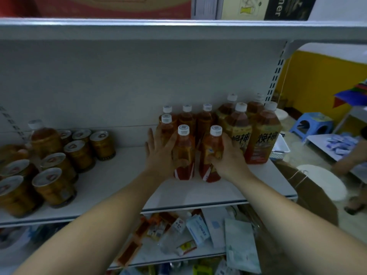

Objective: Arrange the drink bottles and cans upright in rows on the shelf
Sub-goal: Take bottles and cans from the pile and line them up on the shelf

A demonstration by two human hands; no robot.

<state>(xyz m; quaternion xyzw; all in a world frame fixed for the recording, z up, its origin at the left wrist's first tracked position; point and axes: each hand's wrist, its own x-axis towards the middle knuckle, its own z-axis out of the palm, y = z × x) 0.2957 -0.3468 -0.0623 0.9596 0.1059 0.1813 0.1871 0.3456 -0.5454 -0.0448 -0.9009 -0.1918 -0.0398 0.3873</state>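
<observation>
Two orange tea bottles with white caps stand upright at the front of the white shelf (111, 175): the left bottle (184, 153) and the right bottle (211, 155). My left hand (158, 155) lies flat against the left bottle's left side, fingers spread. My right hand (228, 157) wraps the right bottle from its right side. Behind them stand several more orange bottles (204, 120). Several larger yellow-labelled bottles (262, 135) are in rows at the shelf's right end. Gold cans (79, 153) and one bottle (42, 135) stand upright at the left.
The upper shelf edge (178, 28) hangs overhead. Loose packets (198, 229) fill the lower shelf. To the right, past the shelf end, are a blue stool (311, 126), a white round stool (321, 181), a cardboard box (309, 195) and another person (353, 161).
</observation>
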